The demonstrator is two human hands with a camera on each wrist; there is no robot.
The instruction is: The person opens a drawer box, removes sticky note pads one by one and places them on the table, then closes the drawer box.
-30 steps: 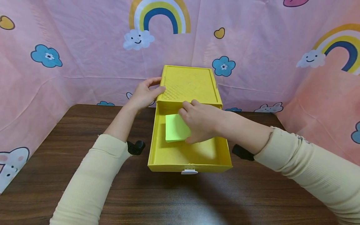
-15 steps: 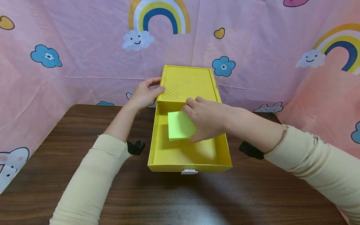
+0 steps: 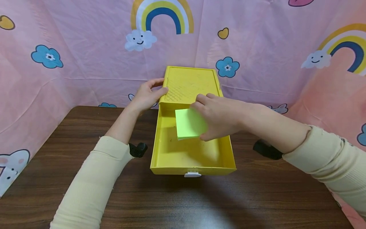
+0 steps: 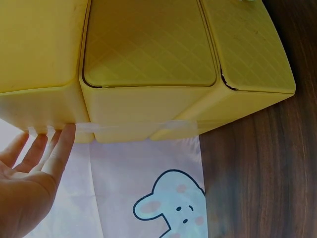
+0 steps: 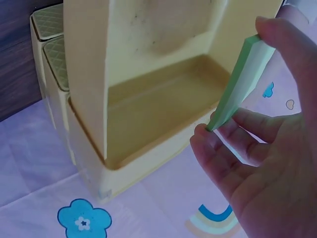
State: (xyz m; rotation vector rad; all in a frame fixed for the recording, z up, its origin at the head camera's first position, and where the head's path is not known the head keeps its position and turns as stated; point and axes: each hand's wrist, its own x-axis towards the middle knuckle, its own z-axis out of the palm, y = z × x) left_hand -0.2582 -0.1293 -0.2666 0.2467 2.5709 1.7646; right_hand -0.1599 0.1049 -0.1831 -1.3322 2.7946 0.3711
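Observation:
My right hand (image 3: 221,117) holds a square pad of light green sticky notes (image 3: 188,124) above the pulled-out yellow drawer (image 3: 188,156). In the right wrist view the thumb presses one edge of the pad (image 5: 241,82) and the fingertips the opposite edge. My left hand (image 3: 146,97) rests on the left side of the yellow drawer unit (image 3: 191,82), its thumb at the top edge. Seen from the left wrist, the fingers of this hand (image 4: 29,183) are fairly straight and touch the unit's side. Its thumb is out of that view.
Lower drawers (image 4: 148,44) of the same stack show in the left wrist view, with clear tape across the side. A white handle (image 3: 193,174) sits on the open drawer's front. The unit stands on a dark wooden table (image 3: 128,197) before a pink patterned cloth (image 3: 100,57).
My right hand has lifted the sticky note pad and shifted it to the right, up off the drawer floor. My left hand and the drawer unit have stayed in place.

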